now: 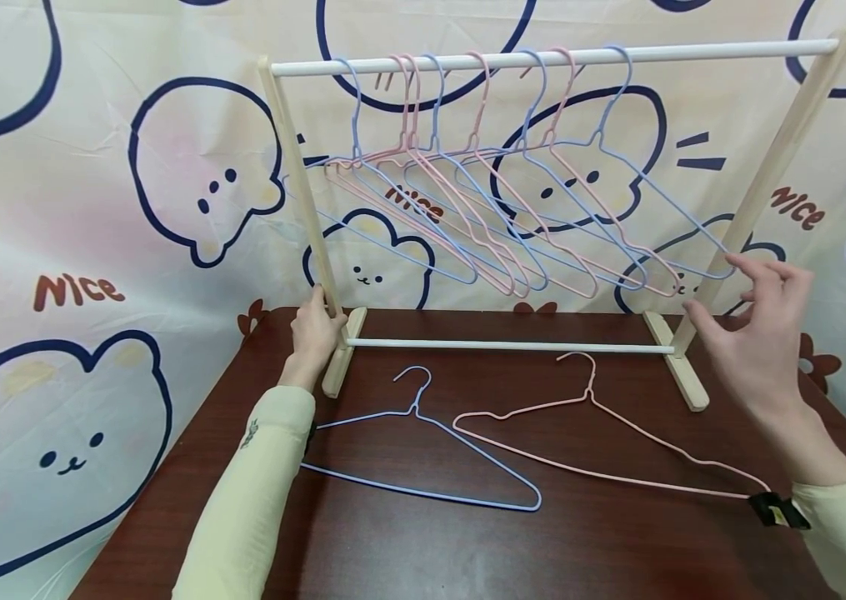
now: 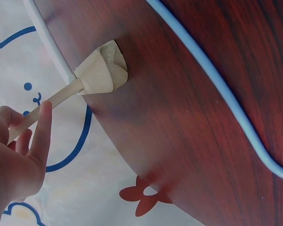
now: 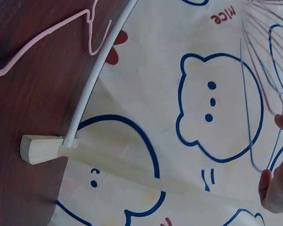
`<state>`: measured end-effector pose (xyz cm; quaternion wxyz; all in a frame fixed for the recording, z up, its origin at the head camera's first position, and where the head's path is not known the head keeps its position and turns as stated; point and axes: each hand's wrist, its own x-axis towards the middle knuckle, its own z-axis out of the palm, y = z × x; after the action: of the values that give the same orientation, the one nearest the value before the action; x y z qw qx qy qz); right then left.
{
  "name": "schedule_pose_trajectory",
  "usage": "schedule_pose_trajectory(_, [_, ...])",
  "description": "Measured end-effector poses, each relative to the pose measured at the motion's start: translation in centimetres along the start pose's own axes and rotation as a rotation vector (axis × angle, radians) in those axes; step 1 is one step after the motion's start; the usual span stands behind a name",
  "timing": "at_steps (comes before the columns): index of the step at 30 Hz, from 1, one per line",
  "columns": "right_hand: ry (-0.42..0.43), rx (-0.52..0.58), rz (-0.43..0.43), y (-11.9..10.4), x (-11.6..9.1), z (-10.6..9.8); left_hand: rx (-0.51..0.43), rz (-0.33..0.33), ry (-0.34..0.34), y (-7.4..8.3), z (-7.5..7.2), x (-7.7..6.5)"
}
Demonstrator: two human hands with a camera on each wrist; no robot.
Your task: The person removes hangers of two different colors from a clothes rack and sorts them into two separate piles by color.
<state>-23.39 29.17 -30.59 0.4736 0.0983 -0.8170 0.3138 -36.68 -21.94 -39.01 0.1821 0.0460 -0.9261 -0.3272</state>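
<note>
My left hand (image 1: 315, 329) grips the left post (image 1: 310, 208) of a small wooden clothes rack low down, just above its foot. In the left wrist view, the fingers of that hand (image 2: 26, 146) lie around the post. My right hand (image 1: 763, 333) is raised beside the right post, thumb and index finger apart. Its index fingertip is right at the lower corner of the rightmost blue hanger (image 1: 663, 196). The right wrist view shows this hand (image 3: 278, 188) only partly, at the edge. Several blue and pink hangers hang slanted from the white top rod (image 1: 723, 52).
On the brown table (image 1: 423, 558) lie a blue hanger (image 1: 423, 497), partly behind the left sleeve, and a pink hanger (image 1: 618, 477) reaching to the right wrist strap. A white lower bar (image 1: 505, 345) joins the rack's feet. A cartoon-printed cloth (image 1: 190, 333) stands behind.
</note>
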Motion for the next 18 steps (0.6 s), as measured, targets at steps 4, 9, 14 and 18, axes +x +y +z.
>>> schedule_pose_trajectory(4, [0.032,0.009,0.008,0.5,0.6,0.2,0.003,0.004,0.002,0.0,0.0,0.0])
schedule_pose_trajectory(9, [0.031,0.008,0.009,1.7,1.3,0.6,0.003,-0.002,-0.004,0.0,0.0,0.0])
schedule_pose_trajectory(14, [0.037,-0.017,-0.019,2.8,2.0,1.1,0.003,-0.01,-0.003,0.1,-0.1,0.0])
schedule_pose_trajectory(18, [0.017,-0.062,-0.025,3.0,2.6,1.5,0.011,-0.013,-0.003,0.1,-0.1,0.0])
